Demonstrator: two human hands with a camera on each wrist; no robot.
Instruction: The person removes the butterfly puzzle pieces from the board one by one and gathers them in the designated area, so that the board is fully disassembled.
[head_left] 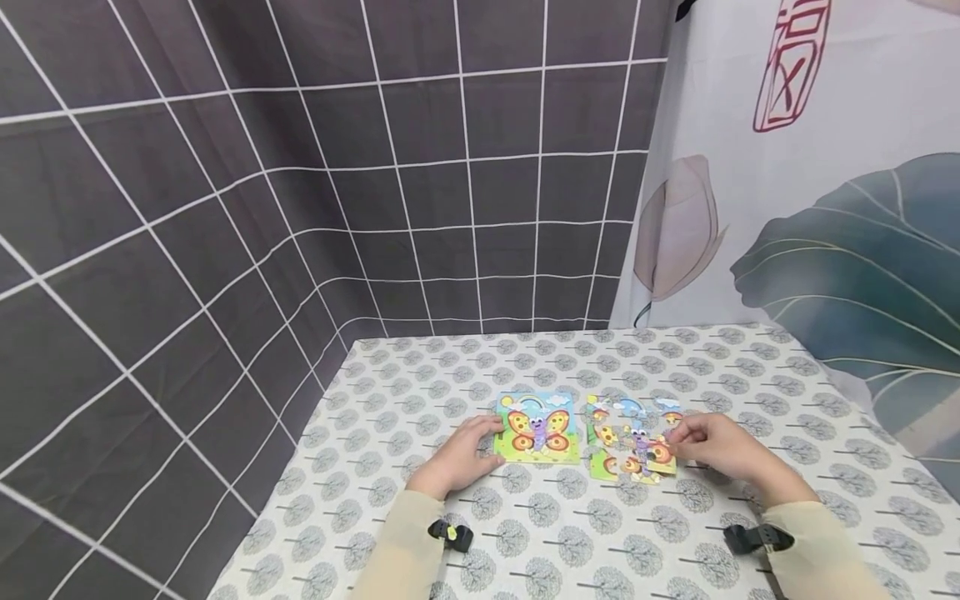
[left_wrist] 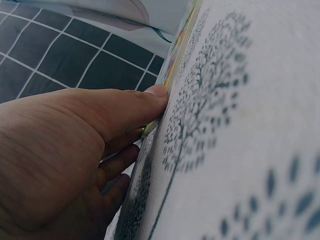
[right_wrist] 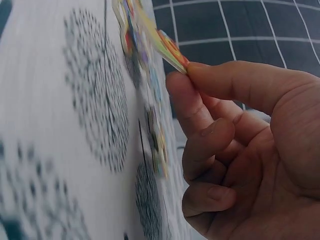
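Observation:
A butterfly puzzle board (head_left: pixel 538 427) with a yellow, orange and purple picture lies flat on the table. My left hand (head_left: pixel 459 457) rests at its left side, thumb and fingertips touching the edge; in the left wrist view the thumb (left_wrist: pixel 150 95) lies fairly straight against that edge. To the right lies a second butterfly picture made of puzzle pieces (head_left: pixel 603 437), with gaps and uneven joins. My right hand (head_left: pixel 723 450) pinches a red-and-orange puzzle piece (right_wrist: pixel 171 49) between thumb and index finger, tilted above the right side of that picture. The other right fingers are curled.
The table (head_left: pixel 420 379) wears a white cloth printed with grey trees. Behind it and to the left hangs a dark curtain (head_left: pixel 495 192) with a white grid. A pale curtain (head_left: pixel 825 183) with flower and leaf prints hangs at the right. Both wrists wear black straps.

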